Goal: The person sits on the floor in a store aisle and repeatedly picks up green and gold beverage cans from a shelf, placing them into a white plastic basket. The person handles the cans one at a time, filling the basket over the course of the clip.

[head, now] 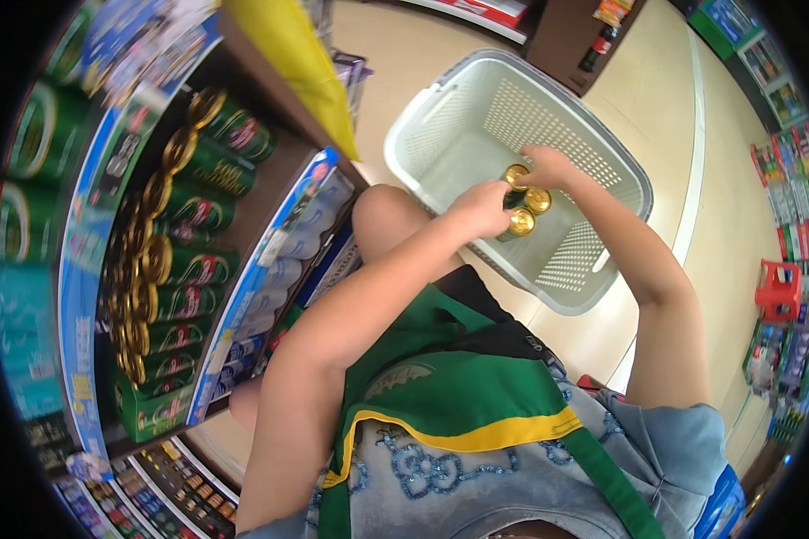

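Observation:
Three green drink cans with gold tops stand close together in a pale plastic basket (pixel 448 165) on the floor before me. My left hand (pixel 489 209) is at their left side, its fingers against the nearest can (pixel 521 221) and the far can (pixel 516 176). Over the far side of the group, my right hand (pixel 546 167) has its thumb at the far can's top and a finger stretched beyond it. Whether it grips that can is hard to see. The third can (pixel 538 200) stands between the other two, on the right.
To the left, a shelf (pixel 263 222) holds rows of lying green cans (pixel 199 205) with gold ends. White-wrapped packs (pixel 283 269) sit on the level below. A yellow sheet (pixel 296 60) hangs at the shelf's end. A red plastic stool (pixel 778 290) stands far right.

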`<action>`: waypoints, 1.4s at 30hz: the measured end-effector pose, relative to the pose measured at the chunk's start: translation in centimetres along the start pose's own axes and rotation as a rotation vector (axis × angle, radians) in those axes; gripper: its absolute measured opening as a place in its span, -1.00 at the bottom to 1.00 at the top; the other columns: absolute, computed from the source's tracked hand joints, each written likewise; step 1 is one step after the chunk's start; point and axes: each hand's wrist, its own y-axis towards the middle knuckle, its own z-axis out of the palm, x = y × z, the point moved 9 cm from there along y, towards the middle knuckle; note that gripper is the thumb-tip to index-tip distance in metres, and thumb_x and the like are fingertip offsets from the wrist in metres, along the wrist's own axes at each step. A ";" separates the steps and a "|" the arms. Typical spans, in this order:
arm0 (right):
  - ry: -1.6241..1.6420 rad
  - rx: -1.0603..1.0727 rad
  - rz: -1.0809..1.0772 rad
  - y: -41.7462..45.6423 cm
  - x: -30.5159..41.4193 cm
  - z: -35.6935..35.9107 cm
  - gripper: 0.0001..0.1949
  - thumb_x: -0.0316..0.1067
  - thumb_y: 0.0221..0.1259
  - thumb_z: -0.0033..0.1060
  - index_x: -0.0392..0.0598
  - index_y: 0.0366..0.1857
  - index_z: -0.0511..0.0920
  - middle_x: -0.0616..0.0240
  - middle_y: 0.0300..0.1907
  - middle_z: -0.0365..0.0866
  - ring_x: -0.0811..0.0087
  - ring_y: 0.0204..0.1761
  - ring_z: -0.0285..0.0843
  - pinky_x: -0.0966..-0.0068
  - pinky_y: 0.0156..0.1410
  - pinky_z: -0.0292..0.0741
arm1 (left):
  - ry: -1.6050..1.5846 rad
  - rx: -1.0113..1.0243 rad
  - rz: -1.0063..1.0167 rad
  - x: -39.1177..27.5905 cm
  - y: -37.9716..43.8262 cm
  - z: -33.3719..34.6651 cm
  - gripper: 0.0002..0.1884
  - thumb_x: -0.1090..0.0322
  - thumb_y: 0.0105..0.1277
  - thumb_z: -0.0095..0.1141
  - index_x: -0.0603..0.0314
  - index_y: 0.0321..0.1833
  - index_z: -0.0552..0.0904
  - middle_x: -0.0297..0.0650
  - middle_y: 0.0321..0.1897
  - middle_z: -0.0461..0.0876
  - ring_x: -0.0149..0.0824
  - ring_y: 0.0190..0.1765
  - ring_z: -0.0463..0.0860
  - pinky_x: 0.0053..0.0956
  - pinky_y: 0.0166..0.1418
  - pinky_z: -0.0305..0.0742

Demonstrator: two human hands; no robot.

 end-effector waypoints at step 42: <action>0.679 -0.442 -1.006 -7.8 39.2 -10.9 -0.36 -0.37 -0.18 0.48 -0.22 0.14 0.46 -0.03 0.09 0.56 -0.04 0.15 0.53 0.24 0.21 0.50 | 0.018 -1.263 0.052 1.6 -30.1 -21.4 -0.31 0.32 -0.07 0.54 0.37 0.15 0.50 0.04 0.07 0.57 0.04 0.13 0.58 -0.18 0.21 0.50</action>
